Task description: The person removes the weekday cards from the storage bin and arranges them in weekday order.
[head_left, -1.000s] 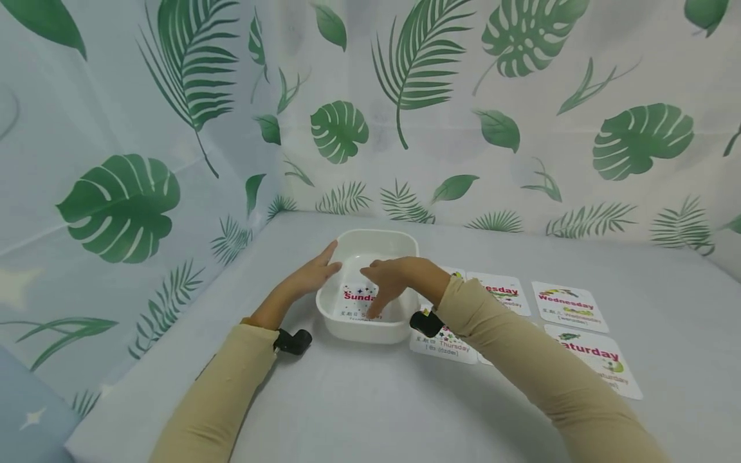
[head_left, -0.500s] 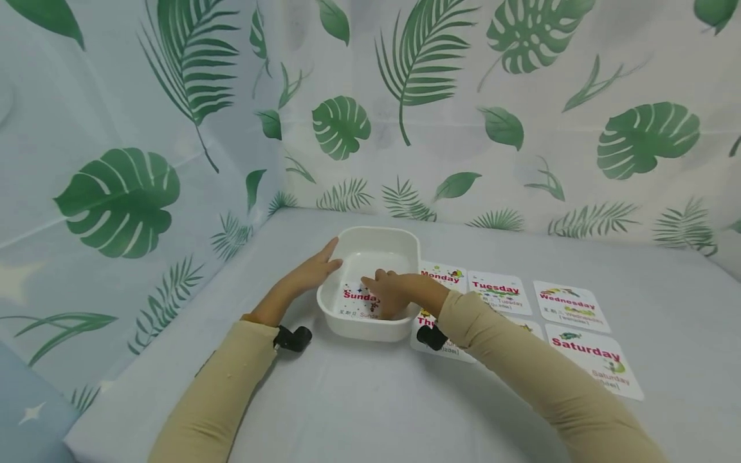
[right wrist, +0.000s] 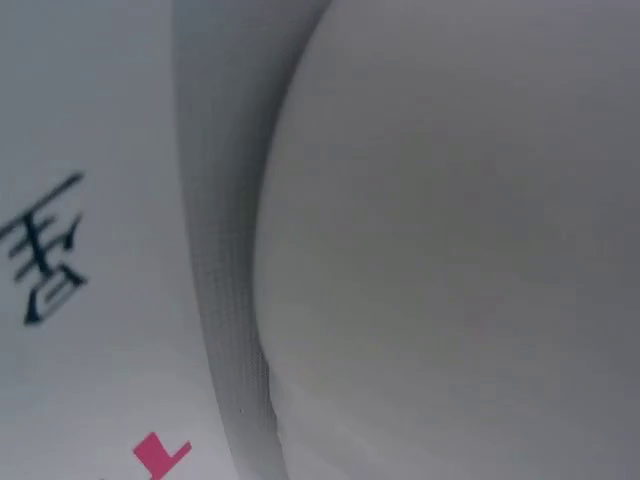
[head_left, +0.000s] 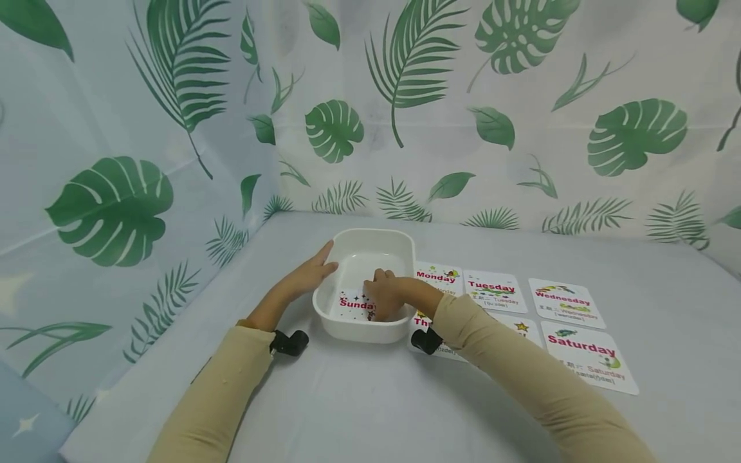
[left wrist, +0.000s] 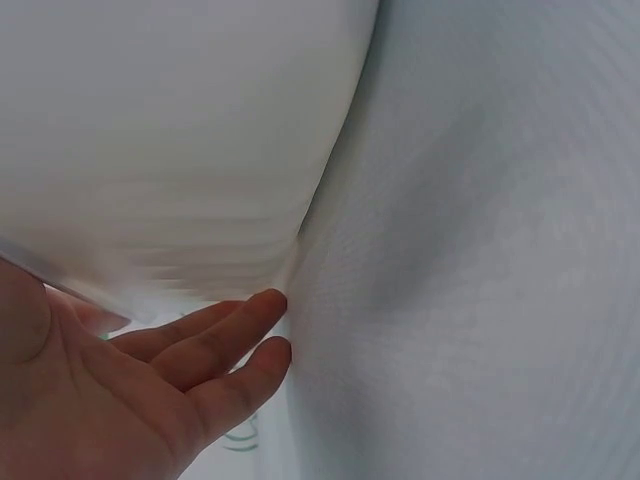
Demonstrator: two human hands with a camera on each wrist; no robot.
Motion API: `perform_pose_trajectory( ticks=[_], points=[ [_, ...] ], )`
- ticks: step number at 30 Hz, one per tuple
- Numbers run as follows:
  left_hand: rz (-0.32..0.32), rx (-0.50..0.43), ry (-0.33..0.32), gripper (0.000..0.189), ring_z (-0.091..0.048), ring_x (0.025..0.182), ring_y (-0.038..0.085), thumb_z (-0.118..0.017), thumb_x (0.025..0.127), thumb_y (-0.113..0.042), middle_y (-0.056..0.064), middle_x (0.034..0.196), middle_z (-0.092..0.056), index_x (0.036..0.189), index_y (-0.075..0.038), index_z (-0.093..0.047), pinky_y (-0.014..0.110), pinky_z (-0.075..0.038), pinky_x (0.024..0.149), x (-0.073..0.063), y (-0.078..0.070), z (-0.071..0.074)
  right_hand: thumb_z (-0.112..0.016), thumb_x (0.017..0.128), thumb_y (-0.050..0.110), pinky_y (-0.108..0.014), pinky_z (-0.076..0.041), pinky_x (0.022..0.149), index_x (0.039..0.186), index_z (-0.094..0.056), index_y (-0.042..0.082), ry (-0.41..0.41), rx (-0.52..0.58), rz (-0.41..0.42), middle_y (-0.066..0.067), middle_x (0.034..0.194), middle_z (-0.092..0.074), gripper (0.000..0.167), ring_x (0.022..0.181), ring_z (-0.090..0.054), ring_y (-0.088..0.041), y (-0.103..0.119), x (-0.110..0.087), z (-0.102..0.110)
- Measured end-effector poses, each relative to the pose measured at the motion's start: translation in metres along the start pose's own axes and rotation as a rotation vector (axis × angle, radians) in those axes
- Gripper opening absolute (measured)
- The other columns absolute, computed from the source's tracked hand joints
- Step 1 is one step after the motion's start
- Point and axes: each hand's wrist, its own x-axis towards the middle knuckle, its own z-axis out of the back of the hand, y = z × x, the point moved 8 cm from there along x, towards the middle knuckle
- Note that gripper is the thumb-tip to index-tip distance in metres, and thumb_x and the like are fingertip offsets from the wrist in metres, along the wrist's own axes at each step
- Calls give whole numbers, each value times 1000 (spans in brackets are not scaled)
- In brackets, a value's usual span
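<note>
In the head view, a white plastic basin (head_left: 365, 331) stands on the table. My left hand (head_left: 303, 281) grips its left rim, thumb over the edge. In the left wrist view, that hand's fingers (left wrist: 225, 350) lie under the basin's outer side (left wrist: 170, 150). Inside the basin lies a white Sunday card (head_left: 351, 313). Over its right part, my right hand (head_left: 388, 297) reaches down with bent fingers. Its fingertips are hidden, so whether they pinch the card does not show. The right wrist view shows the basin's outer wall (right wrist: 450, 250) beside a printed card (right wrist: 110, 270).
Two rows of day cards lie right of the basin: Monday (head_left: 431, 275), Tuesday (head_left: 492, 286) and Wednesday (head_left: 564, 299) behind, Thursday (head_left: 419, 321) and Saturday (head_left: 585, 350) in front. The right forearm (head_left: 509, 360) partly covers the front row. A leaf-print curtain (head_left: 428, 148) hangs behind the table.
My right hand has lowered into the basin and its fingers have bent at the Sunday card. The card has slid slightly toward the near wall. My left hand stays on the rim.
</note>
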Motion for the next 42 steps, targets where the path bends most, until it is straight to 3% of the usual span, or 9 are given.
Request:
perform_pose_trajectory(
  ticks=[10, 16, 21, 26, 31, 36, 42],
  points=[
    [25, 25, -14, 63, -2, 142, 29, -31, 99, -27, 9, 155, 3, 147, -11, 6, 47, -6, 115, 2, 4, -1, -73, 75, 36, -40, -44, 89, 134, -41, 11, -14, 88, -46, -11, 116, -42, 72, 102, -40, -21, -9, 5, -1],
    [14, 5, -16, 62, -1, 142, 29, -31, 99, -26, 9, 155, 4, 147, -11, 6, 47, -5, 114, 2, 2, -3, -78, 69, 33, -42, -43, 93, 140, -35, 11, -106, 205, -40, -14, 119, -37, 86, 105, -41, -23, -15, 3, 5],
    [-6, -7, -2, 62, -1, 142, 29, -31, 99, -24, 9, 154, 4, 147, -11, 7, 48, -4, 114, 1, 0, -3, -81, 67, 24, -40, -41, 99, 144, -28, 12, -219, 311, 20, -15, 124, -31, 94, 110, -44, -23, -12, -2, 16],
    [-23, -13, -7, 62, -2, 142, 29, -31, 99, -23, 11, 154, 2, 147, -11, 8, 48, -4, 114, 0, -1, -2, -78, 72, 20, -38, -41, 99, 146, -22, 13, -295, 238, 68, -14, 131, -34, 93, 116, -39, -23, -3, -7, 23],
    [-14, -15, -1, 63, -1, 142, 29, -31, 99, -24, 9, 154, 3, 147, -12, 8, 47, -4, 114, 0, 2, -3, -72, 78, 22, -39, -38, 102, 147, -16, 16, -302, 120, 54, -15, 136, -34, 90, 121, -35, -26, 2, -10, 20],
    [-15, -13, -3, 63, -2, 142, 28, -31, 99, -25, 9, 155, 2, 147, -13, 8, 48, -4, 114, 2, 3, -3, -69, 81, 24, -39, -37, 102, 148, -16, 18, -318, 89, 71, -16, 138, -31, 85, 121, -34, -27, 3, -14, 20],
    [-8, -8, -13, 63, -2, 142, 28, -31, 99, -25, 9, 155, 2, 147, -12, 7, 48, -5, 114, 2, 3, -1, -70, 78, 38, -36, -38, 101, 147, -15, 12, -266, 52, 79, -15, 137, -29, 92, 118, -32, -24, -1, -11, 17]
  ],
)
